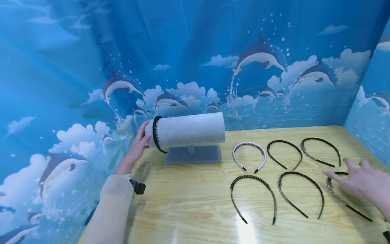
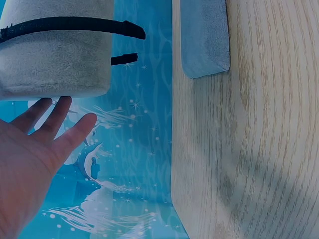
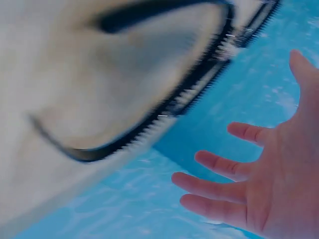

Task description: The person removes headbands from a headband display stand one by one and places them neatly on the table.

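Note:
A pale grey fabric roll (image 1: 192, 128) lies level on a stand with a grey-blue base (image 1: 178, 156). Round its left end sits a black toothed headband (image 1: 155, 134); the two tips of that headband (image 2: 75, 23) show in the left wrist view. My left hand (image 1: 137, 147) rests against the roll's left end, fingers extended (image 2: 30, 164). On the right, my right hand (image 1: 362, 179) hovers with spread fingers over a dark headband with a glittery side (image 1: 359, 214), partly hiding it. Nothing lies in the right palm (image 3: 284, 179) in its blurred wrist view.
More headbands lie in two rows on the wooden table (image 1: 182, 203): a lilac one (image 1: 264, 156), a plain black one (image 1: 286, 141), a glittery dark one (image 1: 323, 139), and in front a spiral-wrapped one (image 1: 253, 176) and another dark one (image 1: 321, 195). A dolphin-print backdrop (image 1: 189, 51) stands behind.

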Demonstrator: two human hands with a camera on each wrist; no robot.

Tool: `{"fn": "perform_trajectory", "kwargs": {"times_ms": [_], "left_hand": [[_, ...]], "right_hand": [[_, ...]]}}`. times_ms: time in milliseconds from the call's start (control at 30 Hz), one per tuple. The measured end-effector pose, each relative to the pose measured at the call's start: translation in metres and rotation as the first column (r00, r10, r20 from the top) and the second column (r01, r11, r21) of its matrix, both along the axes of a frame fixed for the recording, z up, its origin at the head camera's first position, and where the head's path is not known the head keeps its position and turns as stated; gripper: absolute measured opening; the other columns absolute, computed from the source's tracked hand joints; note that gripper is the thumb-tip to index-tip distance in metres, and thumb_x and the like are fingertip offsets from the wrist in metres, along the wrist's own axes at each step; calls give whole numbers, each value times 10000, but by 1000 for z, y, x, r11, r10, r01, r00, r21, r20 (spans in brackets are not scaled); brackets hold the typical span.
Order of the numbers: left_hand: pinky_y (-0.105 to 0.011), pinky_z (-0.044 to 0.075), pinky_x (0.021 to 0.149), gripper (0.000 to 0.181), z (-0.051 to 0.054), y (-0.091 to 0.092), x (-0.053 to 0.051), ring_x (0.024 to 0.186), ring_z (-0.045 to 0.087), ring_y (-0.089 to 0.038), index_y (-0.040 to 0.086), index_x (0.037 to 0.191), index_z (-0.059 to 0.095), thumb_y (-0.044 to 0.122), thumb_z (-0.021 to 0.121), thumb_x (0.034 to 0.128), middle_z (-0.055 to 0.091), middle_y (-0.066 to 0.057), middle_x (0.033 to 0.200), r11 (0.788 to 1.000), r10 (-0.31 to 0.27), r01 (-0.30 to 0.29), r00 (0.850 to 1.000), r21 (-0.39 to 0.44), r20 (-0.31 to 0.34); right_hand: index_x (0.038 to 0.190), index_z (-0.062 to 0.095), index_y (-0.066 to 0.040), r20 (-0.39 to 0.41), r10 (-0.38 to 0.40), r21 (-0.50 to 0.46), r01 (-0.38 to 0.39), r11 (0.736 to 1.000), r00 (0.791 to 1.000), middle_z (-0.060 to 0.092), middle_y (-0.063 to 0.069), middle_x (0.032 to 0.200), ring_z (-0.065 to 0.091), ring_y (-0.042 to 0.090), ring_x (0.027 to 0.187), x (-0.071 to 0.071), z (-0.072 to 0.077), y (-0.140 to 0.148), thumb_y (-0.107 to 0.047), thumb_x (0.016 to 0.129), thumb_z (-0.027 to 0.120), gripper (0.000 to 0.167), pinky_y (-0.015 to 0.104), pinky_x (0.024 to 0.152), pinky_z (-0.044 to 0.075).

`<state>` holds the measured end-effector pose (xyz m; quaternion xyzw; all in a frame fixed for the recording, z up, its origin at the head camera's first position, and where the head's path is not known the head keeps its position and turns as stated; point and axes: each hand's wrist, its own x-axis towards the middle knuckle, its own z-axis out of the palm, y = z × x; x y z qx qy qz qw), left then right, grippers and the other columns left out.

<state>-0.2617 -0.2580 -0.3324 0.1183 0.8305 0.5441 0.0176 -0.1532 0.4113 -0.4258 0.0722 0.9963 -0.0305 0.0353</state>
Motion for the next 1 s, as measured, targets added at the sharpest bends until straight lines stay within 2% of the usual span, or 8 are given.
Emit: {"fn": "perform_trajectory", "kwargs": {"times_ms": [133,233,367,433,567,633,700,1000], "left_hand": [[-645,287,1024,566,-12,-6,-11,1397,209,-402,274,1570,92,352,339,1067,91,-138,1602,1000,-1,1,1000,-4,-22],[-639,299,1019,565,-20,-9,-19,1399,217,-379,315,1567,101,387,343,1061,93,-92,1609,1000,-1,1,999,-11,-41],[-634,300,1023,560,-19,-10,-21,1400,221,-373,309,1567,106,374,342,1063,98,-90,1609,1000,1,-2,999,-13,-51],[-636,297,1024,562,-19,-10,-20,1395,228,-386,299,1569,100,372,337,1065,108,-116,1604,1000,1,-2,998,-18,-59],[-641,299,1021,561,-20,-11,-20,1388,239,-389,299,1567,109,380,341,1063,125,-126,1598,1000,5,-6,998,-21,-63],[-642,300,1020,563,-21,-11,-20,1391,235,-388,297,1567,105,380,341,1063,121,-126,1599,1000,3,-5,998,-22,-63],[-639,304,1018,563,-21,-11,-20,1390,237,-387,292,1567,107,379,342,1063,124,-127,1598,1000,3,-4,998,-16,-62],[-643,298,1016,572,-24,-14,-19,1386,238,-394,294,1568,96,393,341,1060,119,-132,1597,1000,-1,0,998,-2,-57]], "right_hand": [[1391,209,185,-51,35,-4,-35,999,998,301,522,1100,449,691,859,-1,21,-17,-727,911,356,1041,655,568,421],[1435,193,143,-114,53,-23,-56,998,992,314,487,1137,520,580,763,-3,40,-39,-724,903,386,1036,522,455,426],[1496,154,49,-180,102,-74,-117,990,978,302,443,1232,553,471,732,-11,65,-74,-721,898,412,1009,382,381,369],[1526,110,0,-193,148,-112,-171,979,970,280,430,1309,555,482,767,-19,77,-92,-709,905,418,992,399,395,378],[1557,29,-57,-213,246,-204,-289,935,946,199,393,1445,517,523,980,-34,102,-129,-671,926,434,970,571,586,462],[1563,12,-80,-242,288,-239,-344,908,927,163,355,1497,373,563,1205,-42,113,-148,-649,933,452,957,668,755,428],[1570,21,-124,-286,317,-265,-393,881,904,143,289,1543,254,543,1313,-50,122,-168,-631,933,476,932,719,868,350],[1564,103,-188,-432,450,-298,-595,747,782,160,137,1588,245,407,1390,-91,136,-246,-579,940,522,848,654,1009,301]]}}
